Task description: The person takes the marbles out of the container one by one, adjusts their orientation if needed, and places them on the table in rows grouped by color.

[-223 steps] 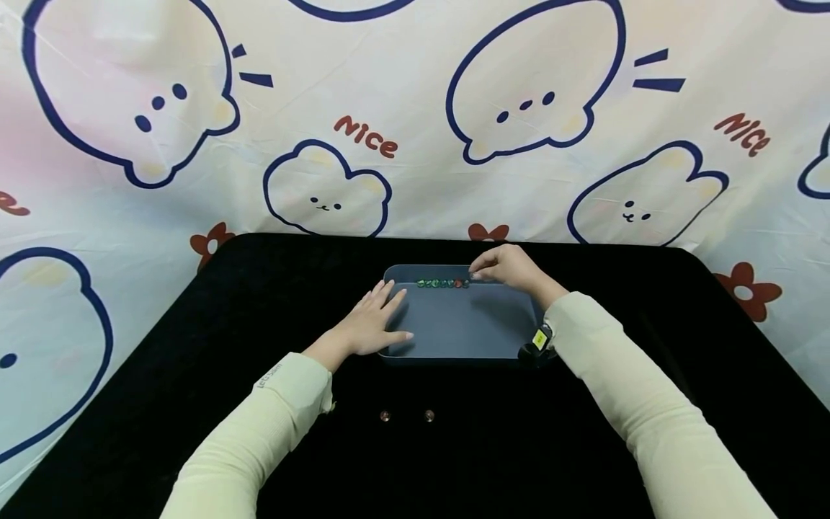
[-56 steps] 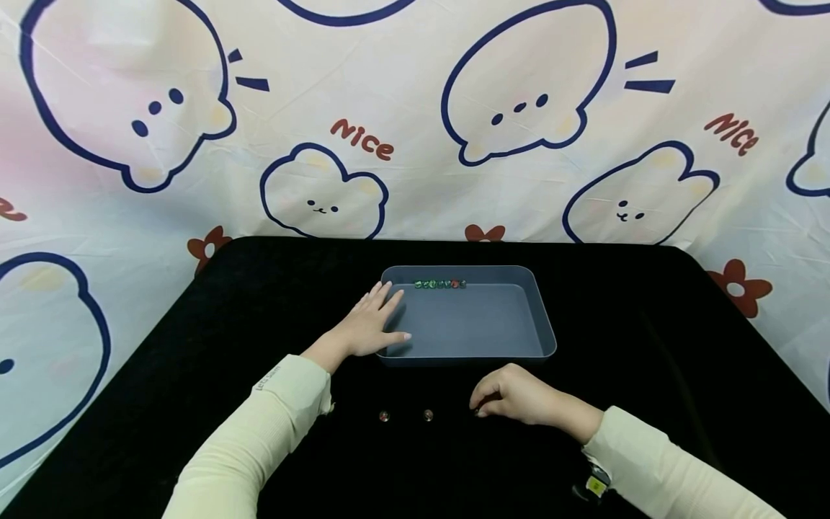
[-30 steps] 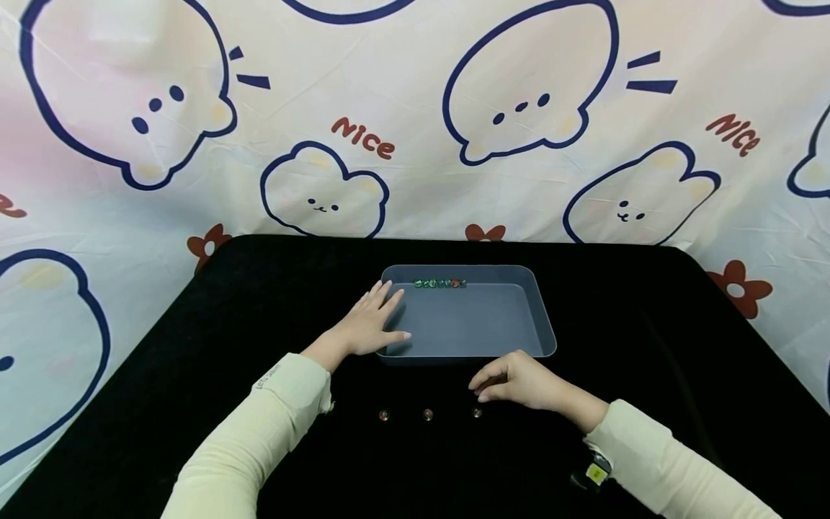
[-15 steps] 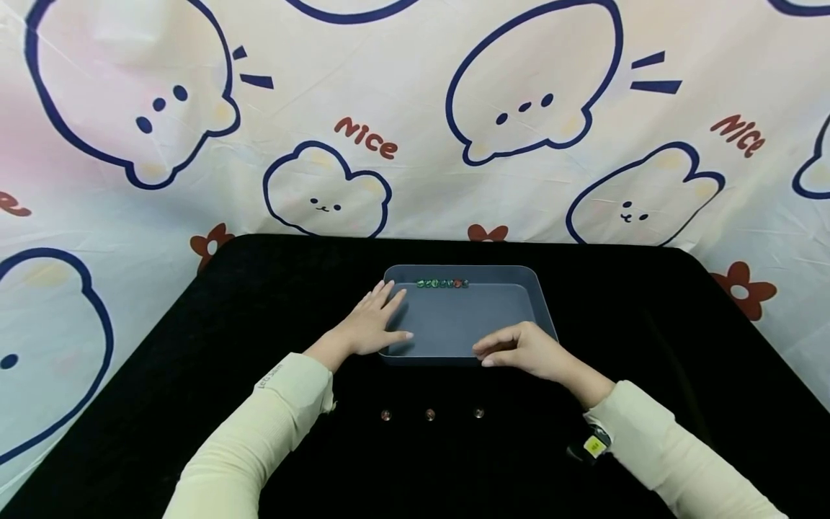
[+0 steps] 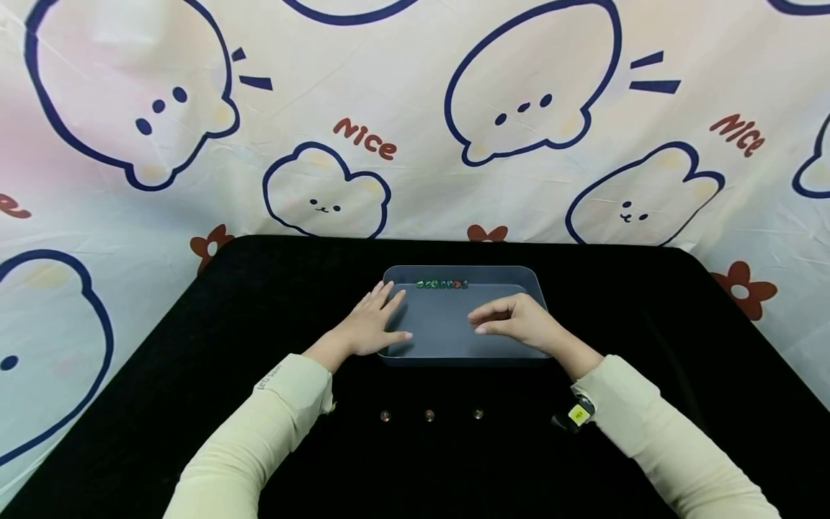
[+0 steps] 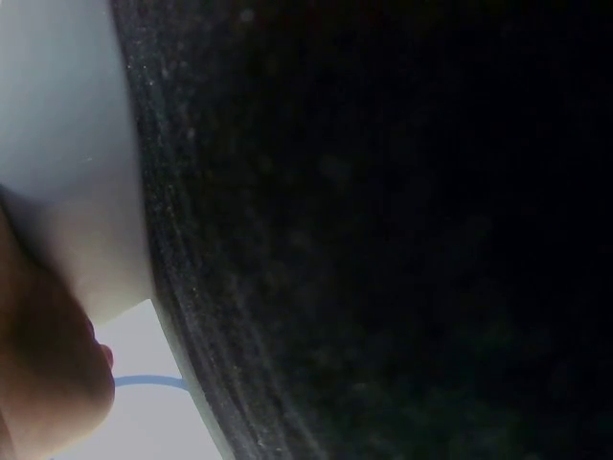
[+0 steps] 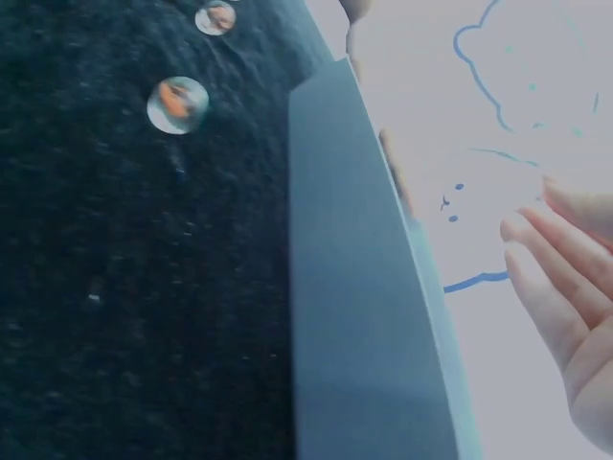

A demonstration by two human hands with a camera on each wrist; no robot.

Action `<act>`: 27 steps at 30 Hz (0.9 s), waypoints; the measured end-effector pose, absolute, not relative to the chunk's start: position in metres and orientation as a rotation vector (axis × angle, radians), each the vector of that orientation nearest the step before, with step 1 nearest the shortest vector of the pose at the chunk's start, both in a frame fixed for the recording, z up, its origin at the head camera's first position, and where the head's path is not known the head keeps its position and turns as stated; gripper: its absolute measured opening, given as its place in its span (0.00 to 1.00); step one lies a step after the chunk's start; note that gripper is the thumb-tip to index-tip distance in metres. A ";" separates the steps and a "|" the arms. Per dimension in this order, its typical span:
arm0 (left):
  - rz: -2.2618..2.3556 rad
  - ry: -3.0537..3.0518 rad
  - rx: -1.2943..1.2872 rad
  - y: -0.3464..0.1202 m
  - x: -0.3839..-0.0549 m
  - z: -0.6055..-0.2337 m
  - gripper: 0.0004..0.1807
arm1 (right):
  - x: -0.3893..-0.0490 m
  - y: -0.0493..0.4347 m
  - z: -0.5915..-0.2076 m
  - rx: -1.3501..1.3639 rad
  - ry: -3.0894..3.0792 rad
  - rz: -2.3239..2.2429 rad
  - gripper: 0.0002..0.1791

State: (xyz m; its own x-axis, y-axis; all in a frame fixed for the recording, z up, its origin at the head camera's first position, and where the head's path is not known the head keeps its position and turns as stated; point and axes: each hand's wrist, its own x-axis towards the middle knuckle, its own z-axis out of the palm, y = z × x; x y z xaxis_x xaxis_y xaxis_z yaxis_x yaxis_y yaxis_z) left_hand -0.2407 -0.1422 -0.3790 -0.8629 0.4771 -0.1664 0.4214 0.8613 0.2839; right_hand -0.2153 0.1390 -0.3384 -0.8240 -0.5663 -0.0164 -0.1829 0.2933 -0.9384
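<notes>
My left hand [image 5: 366, 324] lies with straight, spread fingers over the left rim of a blue-grey rectangular tray [image 5: 441, 328]. Above the tray's right half hovers my right hand [image 5: 525, 322], its fingers gently bent and a gap showing before the thumb. The right wrist view shows nothing between those fingers [image 7: 551, 297]. Along the tray's far wall runs a row of several glass marbles [image 5: 442, 284], mostly green, one red. Three clear marbles with reddish or pale cores sit spaced out on the black cloth: a left marble [image 5: 385, 416], a middle marble [image 5: 429, 416] and a right marble [image 5: 478, 414].
Black cloth [image 5: 311, 288] covers the table around the tray. Behind it hangs a pale printed curtain [image 5: 415, 194]. The tray's raised near wall [image 7: 354, 287] stands between the loose marbles and its inside.
My right hand touched the right-hand marble on the cloth, let it go, and has moved forward over the tray. Two marbles lay there at first, now three. My left hand has stayed put.
</notes>
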 end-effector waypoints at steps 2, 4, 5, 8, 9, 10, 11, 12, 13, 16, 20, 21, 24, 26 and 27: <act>0.348 2.808 0.690 -0.142 -0.241 -0.379 0.44 | -0.219 0.138 -0.336 -0.653 2.215 -1.565 0.20; 0.346 2.811 0.691 -0.142 -0.240 -0.379 0.44 | -0.222 0.138 -0.335 -0.644 2.225 -1.582 0.19; 0.344 2.813 0.692 -0.142 -0.240 -0.379 0.44 | -0.224 0.137 -0.335 -0.635 2.232 -1.590 0.18; 0.346 2.812 0.691 -0.143 -0.240 -0.379 0.44 | -0.229 0.136 -0.334 -0.610 2.270 -1.601 0.16; 0.345 2.813 0.692 -0.143 -0.240 -0.379 0.44 | -0.231 0.136 -0.334 -0.602 2.276 -1.603 0.16; 0.343 2.812 0.692 -0.143 -0.240 -0.379 0.44 | -0.232 0.136 -0.333 -0.590 2.277 -1.607 0.16; 0.343 2.811 0.690 -0.143 -0.240 -0.379 0.44 | -0.234 0.136 -0.333 -0.583 2.284 -1.604 0.16; 0.345 2.809 0.688 -0.143 -0.240 -0.379 0.44 | -0.236 0.136 -0.333 -0.578 2.288 -1.604 0.17; 0.346 2.807 0.686 -0.142 -0.240 -0.379 0.44 | -0.238 0.135 -0.333 -0.578 2.288 -1.605 0.17; 0.345 2.803 0.684 -0.142 -0.240 -0.379 0.44 | -0.244 0.135 -0.333 -0.584 2.304 -1.598 0.18; 0.346 2.804 0.687 -0.142 -0.240 -0.378 0.44 | -0.251 0.133 -0.333 -0.592 2.328 -1.586 0.18; 0.349 2.804 0.687 -0.142 -0.240 -0.378 0.44 | -0.253 0.133 -0.334 -0.595 2.335 -1.584 0.18; 0.353 2.799 0.681 -0.142 -0.239 -0.377 0.44 | -0.258 0.133 -0.334 -0.591 2.366 -1.566 0.17; 0.357 2.797 0.678 -0.143 -0.239 -0.377 0.44 | -0.261 0.132 -0.334 -0.591 2.385 -1.556 0.18; 0.359 2.796 0.677 -0.143 -0.239 -0.377 0.44 | -0.263 0.132 -0.333 -0.587 2.390 -1.557 0.18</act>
